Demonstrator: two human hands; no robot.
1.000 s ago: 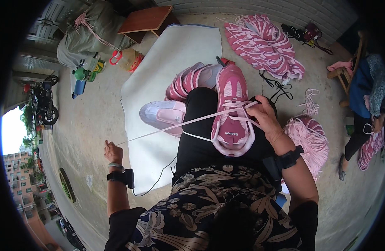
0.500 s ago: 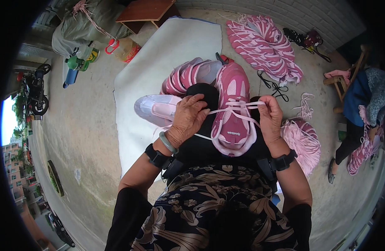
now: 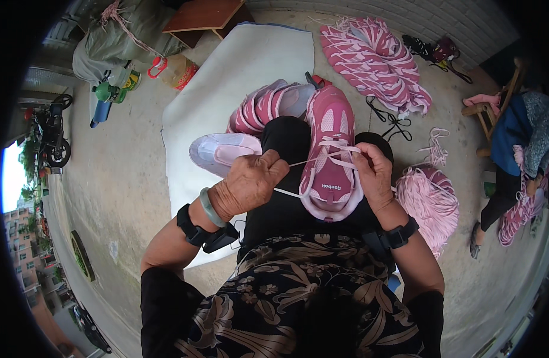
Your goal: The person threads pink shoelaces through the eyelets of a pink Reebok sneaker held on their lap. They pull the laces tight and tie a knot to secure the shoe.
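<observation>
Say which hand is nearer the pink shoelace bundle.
Right. The right hand is just left of the pink shoelace bundle in view; the left hand is farther left, beyond the pink sneaker upper.

Outdoor concrete yard (image 3: 122, 179): brick wall (image 3: 474, 27), motorcycle (image 3: 52, 134), buildings (image 3: 22, 238) beyond.
</observation>
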